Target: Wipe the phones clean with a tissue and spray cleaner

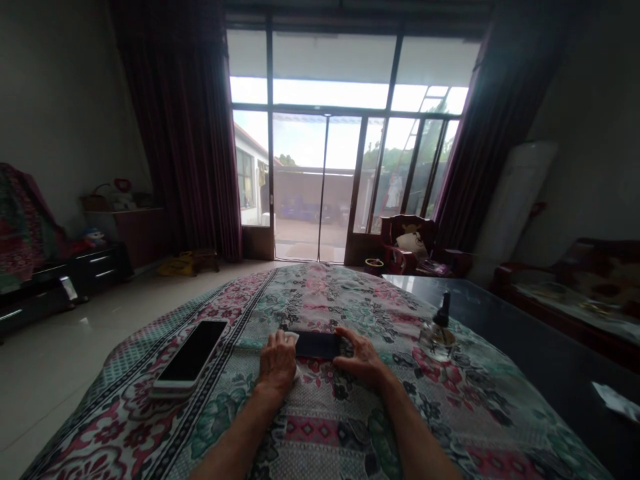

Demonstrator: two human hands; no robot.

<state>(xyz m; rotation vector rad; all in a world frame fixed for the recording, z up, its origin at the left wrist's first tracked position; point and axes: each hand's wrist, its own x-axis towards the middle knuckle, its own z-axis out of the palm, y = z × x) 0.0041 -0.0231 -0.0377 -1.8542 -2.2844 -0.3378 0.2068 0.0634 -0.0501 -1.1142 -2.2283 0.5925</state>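
Observation:
A dark blue, flat rectangular object [316, 345], about the size of a phone, lies across the patterned cloth in front of me. My right hand [361, 358] grips its right end between thumb and fingers. At the left end, my left hand [278, 363] is closed with its fingers curled over a white piece of tissue or cloth [292, 337], partly hidden under the hand. Left of my hands a white phone [191, 359] with a dark screen rests face up. To the right stands a clear glass bottle [437, 341] with a black top.
The flowered cloth [345, 423] covers the table under my hands. A dark tabletop [480, 313] adjoins it on the right, with a crumpled white paper [616, 400] near its edge. Beyond are a wooden chair [410, 240], dark curtains and glass doors.

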